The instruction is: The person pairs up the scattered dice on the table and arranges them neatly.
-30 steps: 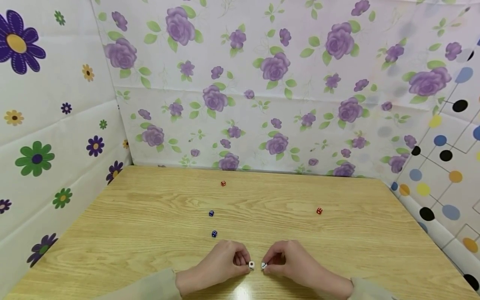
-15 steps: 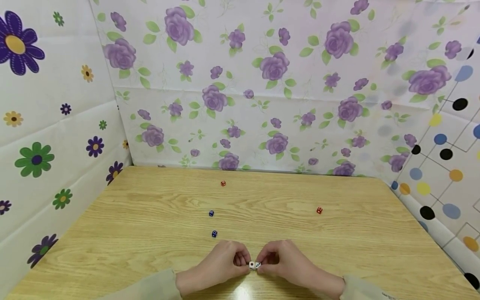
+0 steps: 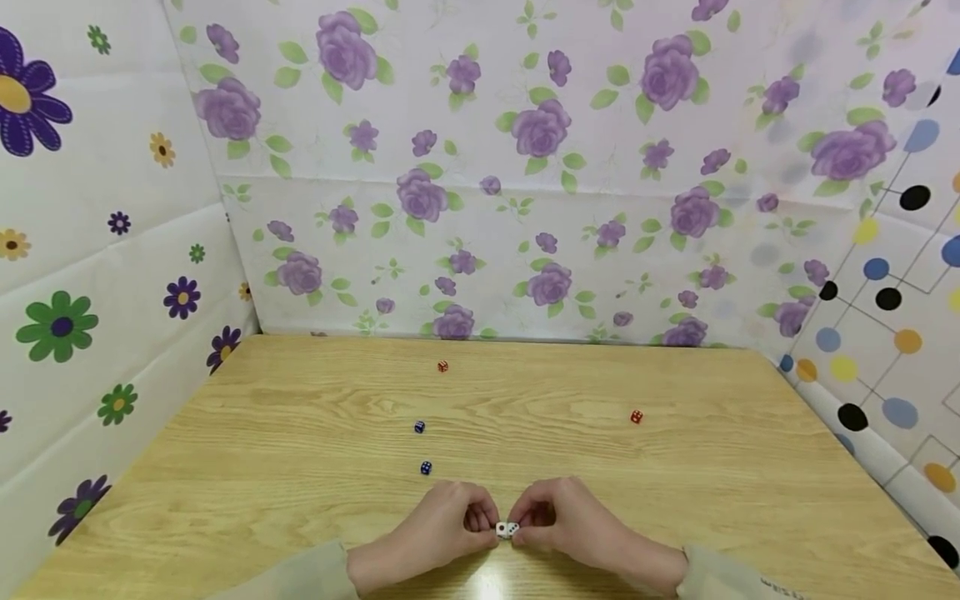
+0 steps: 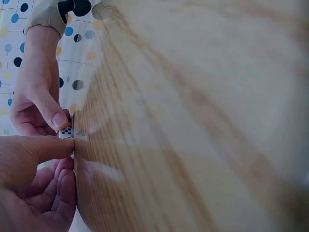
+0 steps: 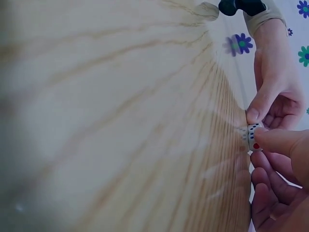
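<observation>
Two white dice sit side by side on the wooden table in the head view, their faces against each other. My left hand [image 3: 442,525] pinches the left die [image 3: 502,529], which has one large dot facing up, between thumb and index finger. From the other side, my right hand [image 3: 581,527] pinches the right die [image 3: 514,529], marked with several small dark dots. Seen in the left wrist view, a dotted white die [image 4: 66,132] shows between the fingertips of the two hands. The right wrist view has the dice [image 5: 252,129] low at the tabletop, partly covered by fingers.
Beyond the left hand lie two blue dice [image 3: 426,468] on the wooden table [image 3: 300,467]. One red die [image 3: 442,367] is near the back edge, another red die [image 3: 637,417] farther right. Patterned cloth [image 3: 480,208] encloses the table at the back and sides.
My right hand has moved left with its white die, closing the gap to the left die. The left hand stays in place. The head view has shifted slightly.
</observation>
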{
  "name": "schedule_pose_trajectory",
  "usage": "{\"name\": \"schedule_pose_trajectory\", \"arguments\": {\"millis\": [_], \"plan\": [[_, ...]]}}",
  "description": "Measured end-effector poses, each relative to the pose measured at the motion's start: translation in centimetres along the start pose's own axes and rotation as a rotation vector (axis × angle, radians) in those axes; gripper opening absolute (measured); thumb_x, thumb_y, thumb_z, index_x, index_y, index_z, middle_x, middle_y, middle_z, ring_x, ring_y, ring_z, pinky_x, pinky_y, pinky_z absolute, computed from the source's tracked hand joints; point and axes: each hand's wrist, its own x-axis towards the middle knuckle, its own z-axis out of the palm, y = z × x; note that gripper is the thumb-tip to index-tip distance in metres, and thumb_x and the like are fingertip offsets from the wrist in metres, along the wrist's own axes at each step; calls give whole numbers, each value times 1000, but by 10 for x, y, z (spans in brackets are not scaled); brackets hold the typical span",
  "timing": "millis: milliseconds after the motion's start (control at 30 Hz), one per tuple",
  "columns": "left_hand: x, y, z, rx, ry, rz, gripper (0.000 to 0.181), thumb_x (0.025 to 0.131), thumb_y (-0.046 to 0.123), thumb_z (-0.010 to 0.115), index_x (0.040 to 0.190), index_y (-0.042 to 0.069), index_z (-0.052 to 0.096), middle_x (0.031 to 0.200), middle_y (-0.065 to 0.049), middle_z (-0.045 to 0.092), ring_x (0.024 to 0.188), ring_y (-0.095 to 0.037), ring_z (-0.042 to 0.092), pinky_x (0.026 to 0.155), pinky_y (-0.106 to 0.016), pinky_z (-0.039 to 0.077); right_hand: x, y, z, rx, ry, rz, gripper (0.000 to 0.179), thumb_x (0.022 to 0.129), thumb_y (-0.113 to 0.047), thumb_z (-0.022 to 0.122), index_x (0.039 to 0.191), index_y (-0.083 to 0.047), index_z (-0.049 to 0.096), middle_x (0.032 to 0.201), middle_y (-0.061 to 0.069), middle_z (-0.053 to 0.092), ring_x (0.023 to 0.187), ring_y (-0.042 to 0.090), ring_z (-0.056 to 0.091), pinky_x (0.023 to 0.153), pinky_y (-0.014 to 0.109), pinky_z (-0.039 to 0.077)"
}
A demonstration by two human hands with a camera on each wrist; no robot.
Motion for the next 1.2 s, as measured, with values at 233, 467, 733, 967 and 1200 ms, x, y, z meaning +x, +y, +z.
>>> {"name": "schedule_pose_trajectory", "arguments": {"millis": [233, 467, 733, 967, 1200], "plan": [[-1, 0, 0, -7, 1, 6, 11, 81, 5, 79, 80, 10, 69, 71, 9, 65, 62, 9, 52, 59, -13, 49, 0, -4, -1, 31, -14, 11, 8, 84, -24, 80, 89, -23, 75, 80, -9, 70, 66, -2, 57, 59, 17, 49], [0, 3, -5, -8, -5, 8, 10, 81, 7, 79, 80, 10, 69, 72, 8, 65, 63, 8, 53, 60, -13, 50, 2, -7, -3, 30, -16, 24, 8, 83, -23, 80, 89, -23, 74, 80, -8, 70, 68, -1, 58, 60, 17, 49], [4, 6, -10, 10, -15, 24, 10, 81, 5, 79, 80, 10, 70, 72, 6, 66, 64, 7, 53, 60, -14, 49, 5, -9, -6, 7, -18, 20, 9, 83, -23, 80, 90, -24, 74, 80, -9, 70, 69, 1, 59, 61, 18, 51], [5, 5, -7, -3, -29, -4, 10, 81, 5, 78, 80, 9, 70, 72, 6, 65, 63, 6, 53, 59, -14, 49, 3, -7, -6, 24, -28, 45, 9, 83, -25, 80, 89, -24, 74, 80, -9, 70, 68, 1, 60, 61, 18, 50], [4, 3, -1, -13, -21, -36, 9, 82, 5, 77, 81, 10, 70, 72, 8, 65, 63, 7, 53, 59, -14, 50, 0, -5, -3, 28, -18, 52, 8, 84, -23, 80, 89, -23, 74, 80, -9, 70, 68, 1, 59, 61, 18, 50]]}}
